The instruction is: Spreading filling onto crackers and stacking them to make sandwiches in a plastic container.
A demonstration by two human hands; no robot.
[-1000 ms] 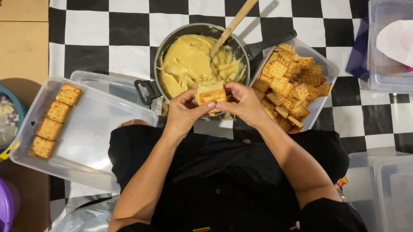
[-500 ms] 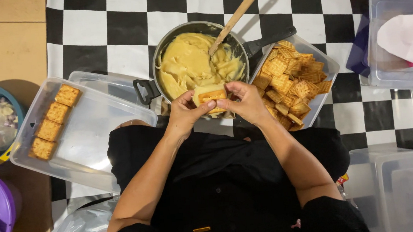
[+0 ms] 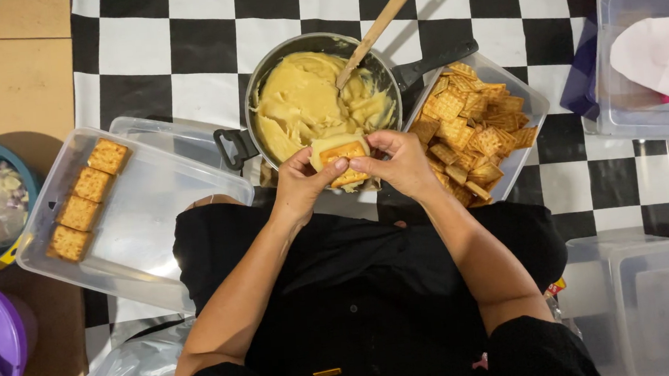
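both hands grip one cream-topped cracker (image 3: 342,157): left hand (image 3: 299,184) and right hand (image 3: 401,161) fingers pinched on its edges, near side of the pan (image 3: 319,94) of yellow cream, loose-cracker tray (image 3: 477,125) just right

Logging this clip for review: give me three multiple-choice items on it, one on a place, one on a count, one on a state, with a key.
1. Where does the wooden spoon rest?
A. in the pan
B. in the cracker tray
C. on the floor

2. How many filled crackers lie in the clear tray on the person's left?
A. two
B. four
C. seven

3. What are the hands doing?
A. both resting empty
B. only one holds a cracker
C. both hold one cracker with filling

Key: 1 A, its tip sits in the yellow paste in the pan. 2 B, four lie in a row by the tray's edge. 3 C, left hand and right hand pinch the held cracker between them.
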